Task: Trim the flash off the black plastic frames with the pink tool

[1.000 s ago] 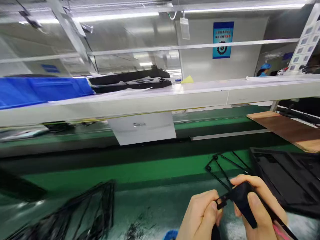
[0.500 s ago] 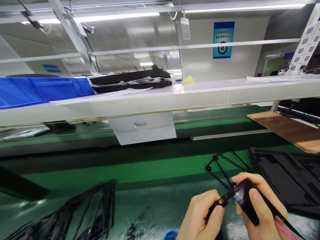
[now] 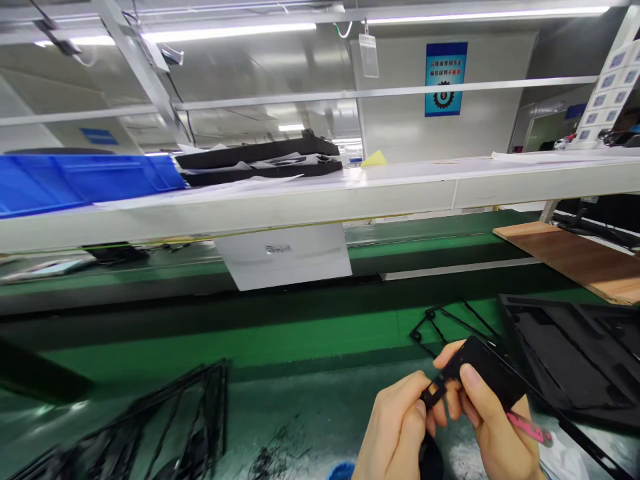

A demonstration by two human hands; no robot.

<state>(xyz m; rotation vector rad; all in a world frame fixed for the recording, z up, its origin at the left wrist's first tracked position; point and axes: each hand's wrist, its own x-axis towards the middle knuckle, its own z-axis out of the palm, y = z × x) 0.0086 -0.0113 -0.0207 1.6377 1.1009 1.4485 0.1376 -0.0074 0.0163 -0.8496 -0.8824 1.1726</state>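
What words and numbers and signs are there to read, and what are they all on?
Blue poster: "不能有", in red, ends its second line; the rest is too blurred to be sure.
White stickers, upper right: square codes, too small to read.
Grey label on the white panel: too blurred.
Blue sign, upper left: too blurred.
Held black part: no words visible.

The blue poster [image 3: 446, 79] bears 2 Chinese lines [image 3: 445, 67] — red 不能有 [image 3: 455, 71] legible — above a gear sign [image 3: 443, 97]

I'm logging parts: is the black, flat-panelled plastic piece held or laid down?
The piece is held: the right hand grips its panel, the left hand its narrow end.
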